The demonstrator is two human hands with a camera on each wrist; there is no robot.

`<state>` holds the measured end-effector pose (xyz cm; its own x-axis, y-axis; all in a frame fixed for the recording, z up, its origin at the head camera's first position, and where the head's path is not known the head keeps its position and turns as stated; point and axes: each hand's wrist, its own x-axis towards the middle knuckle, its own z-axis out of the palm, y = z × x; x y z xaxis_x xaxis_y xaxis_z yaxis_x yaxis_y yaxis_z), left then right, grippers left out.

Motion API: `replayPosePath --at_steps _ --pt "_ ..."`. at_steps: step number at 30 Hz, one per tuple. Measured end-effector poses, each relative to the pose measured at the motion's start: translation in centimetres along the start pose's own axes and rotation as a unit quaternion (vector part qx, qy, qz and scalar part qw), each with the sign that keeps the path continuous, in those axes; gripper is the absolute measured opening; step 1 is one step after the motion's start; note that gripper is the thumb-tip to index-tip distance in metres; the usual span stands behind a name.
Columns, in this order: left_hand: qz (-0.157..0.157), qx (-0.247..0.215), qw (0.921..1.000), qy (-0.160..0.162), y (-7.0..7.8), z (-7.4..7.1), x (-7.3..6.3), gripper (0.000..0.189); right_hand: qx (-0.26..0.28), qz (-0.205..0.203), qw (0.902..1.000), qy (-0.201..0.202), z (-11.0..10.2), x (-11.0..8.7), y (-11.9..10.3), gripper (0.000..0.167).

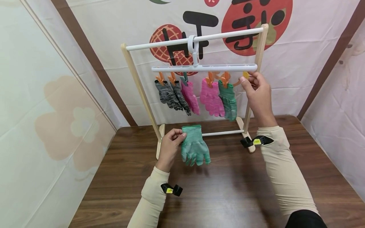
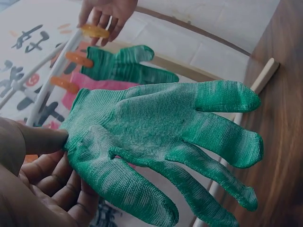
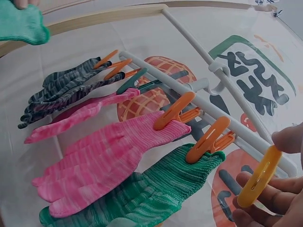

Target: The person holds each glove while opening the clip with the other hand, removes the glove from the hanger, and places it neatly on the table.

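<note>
My left hand (image 1: 169,148) pinches a light green knit glove (image 1: 195,147) at the edge of its cuff, and its fingers dangle above the table. Higher up, my right hand (image 1: 260,96) holds a yellow clothespin (image 3: 260,176) between thumb and fingers, at the right end of a white clip hanger (image 1: 222,67). Beside that hand hangs a green glove (image 1: 228,103) in an orange clothespin (image 3: 208,139). Left of it hang a pink glove (image 1: 211,98), another pink glove (image 1: 190,98) in a dark green clothespin, and grey-black gloves (image 1: 167,95) in orange ones.
The hanger hooks over the top bar (image 1: 228,34) of a wooden-sided rack, whose right foot (image 1: 251,148) stands on the brown table (image 1: 216,196). A printed white cloth (image 1: 108,50) hangs behind. A lower white bar (image 1: 222,133) joins the rack's sides.
</note>
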<state>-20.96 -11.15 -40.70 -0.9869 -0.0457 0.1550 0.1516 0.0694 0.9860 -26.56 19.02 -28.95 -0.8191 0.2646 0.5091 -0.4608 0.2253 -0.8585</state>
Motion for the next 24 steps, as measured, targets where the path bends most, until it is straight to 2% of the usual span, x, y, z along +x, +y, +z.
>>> replayPosePath --at_steps 3,8,15,24 --pt "-0.009 -0.001 0.9999 0.006 -0.4 -0.6 -0.3 0.015 0.040 -0.009 0.9991 0.004 0.2 0.2 -0.1 0.050" --pt "-0.024 0.004 0.9995 0.019 -1.1 -1.5 -0.6 0.017 0.068 -0.008 0.9976 0.012 0.5 0.5 -0.1 0.049" --pt "-0.042 0.012 0.9988 0.021 -1.8 -2.7 -1.0 0.019 0.074 -0.007 0.9969 0.026 0.9 0.7 -0.6 0.039" --pt "-0.073 -0.007 0.9970 0.023 -3.7 -4.0 -1.4 0.016 0.064 -0.003 0.9977 0.025 0.8 0.9 -0.8 0.029"
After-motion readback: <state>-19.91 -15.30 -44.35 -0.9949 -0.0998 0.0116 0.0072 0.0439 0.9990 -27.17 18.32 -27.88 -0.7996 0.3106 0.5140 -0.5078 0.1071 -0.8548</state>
